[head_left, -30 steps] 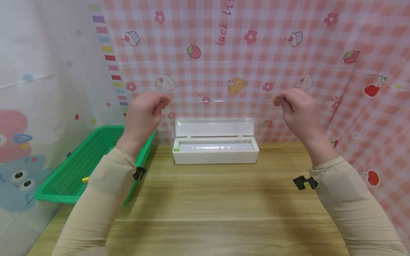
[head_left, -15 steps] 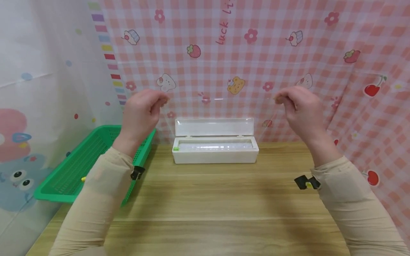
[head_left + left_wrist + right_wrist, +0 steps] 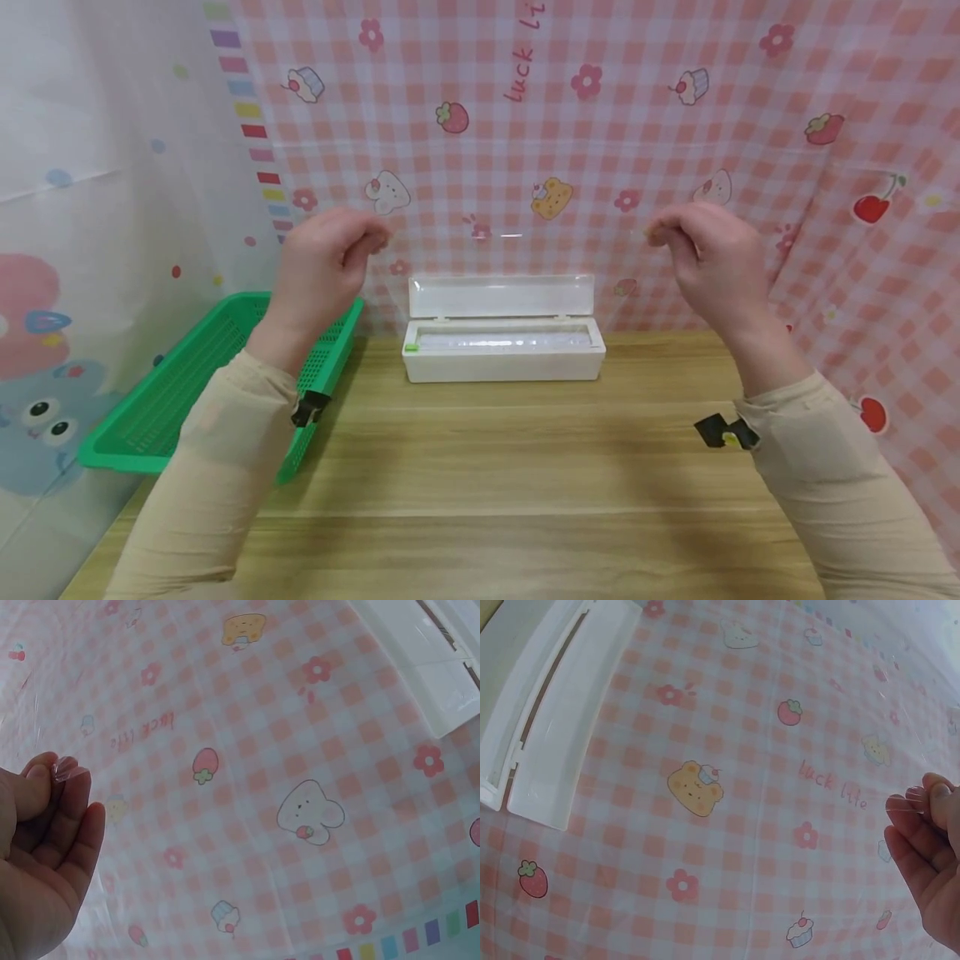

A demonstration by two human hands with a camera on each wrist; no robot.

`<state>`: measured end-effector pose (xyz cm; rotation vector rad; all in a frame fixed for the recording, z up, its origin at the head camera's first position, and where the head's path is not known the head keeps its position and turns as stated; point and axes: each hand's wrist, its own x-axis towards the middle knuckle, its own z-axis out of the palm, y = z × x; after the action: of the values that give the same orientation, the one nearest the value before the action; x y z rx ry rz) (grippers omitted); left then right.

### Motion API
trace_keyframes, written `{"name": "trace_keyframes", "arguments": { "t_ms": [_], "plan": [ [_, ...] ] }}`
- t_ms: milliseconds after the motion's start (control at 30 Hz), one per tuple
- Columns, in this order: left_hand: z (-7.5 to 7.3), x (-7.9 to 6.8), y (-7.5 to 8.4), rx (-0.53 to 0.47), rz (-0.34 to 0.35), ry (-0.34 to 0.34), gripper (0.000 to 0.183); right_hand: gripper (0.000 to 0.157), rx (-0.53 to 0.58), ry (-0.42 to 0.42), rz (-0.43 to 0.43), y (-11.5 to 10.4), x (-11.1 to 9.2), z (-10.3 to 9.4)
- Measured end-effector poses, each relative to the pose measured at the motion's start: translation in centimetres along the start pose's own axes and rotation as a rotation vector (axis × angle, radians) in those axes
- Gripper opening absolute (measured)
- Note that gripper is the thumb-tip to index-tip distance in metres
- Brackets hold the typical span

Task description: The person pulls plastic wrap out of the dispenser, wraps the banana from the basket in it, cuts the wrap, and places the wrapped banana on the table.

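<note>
Since a second ago both hands have drifted slightly outward and the left forearm has sunk lower in the head view. The left hand [image 3: 324, 260] and right hand [image 3: 708, 254] each pinch a top corner of a clear film sheet [image 3: 510, 275] stretched between them (nearly invisible, traced only by faint glints). Below and between the hands, the white dispenser box [image 3: 503, 350] sits lid-open on the table [image 3: 510, 483]. A green basket [image 3: 187, 375], partly hidden by the left sleeve, lies under that hand.

Head view faces backdrop [image 3: 600, 125]; wrist views close, sharing it.
</note>
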<state>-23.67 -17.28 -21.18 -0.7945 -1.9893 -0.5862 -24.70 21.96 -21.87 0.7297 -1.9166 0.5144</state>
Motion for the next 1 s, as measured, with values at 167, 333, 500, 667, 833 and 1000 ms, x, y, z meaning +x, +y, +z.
{"name": "trace_keyframes", "arguments": {
  "t_ms": [167, 333, 500, 667, 833, 1000],
  "plan": [
    [-0.7, -0.3, 0.2, -0.032, -0.027, -0.047, 0.006, 0.009, 0.019, -0.049, -0.012, -0.3, -0.1, -0.6],
    [-1.2, -0.5, 0.6, -0.051, -0.039, -0.089, 0.005, 0.011, 0.024, -0.103, -0.017, -0.5, -0.4, -1.4],
    [-1.5, -1.0, 0.7, -0.089, -0.052, -0.099, 0.007, 0.013, 0.039, -0.134, -0.014, -0.8, -1.1, -2.0],
    [-1.5, -1.5, 0.6, -0.140, -0.030, -0.091, 0.009, 0.014, 0.074, -0.155, -0.030, -1.2, -1.7, -2.4],
    [-1.5, -2.1, 0.5, -0.225, -0.008, -0.093, 0.011, 0.017, 0.136, -0.170, -0.026, -1.3, -2.2, -2.7],
    [-1.5, -2.6, 0.7, -0.324, -0.027, -0.112, 0.013, 0.016, 0.227, -0.200, 0.034, -1.4, -2.7, -2.8]
  ]
}}
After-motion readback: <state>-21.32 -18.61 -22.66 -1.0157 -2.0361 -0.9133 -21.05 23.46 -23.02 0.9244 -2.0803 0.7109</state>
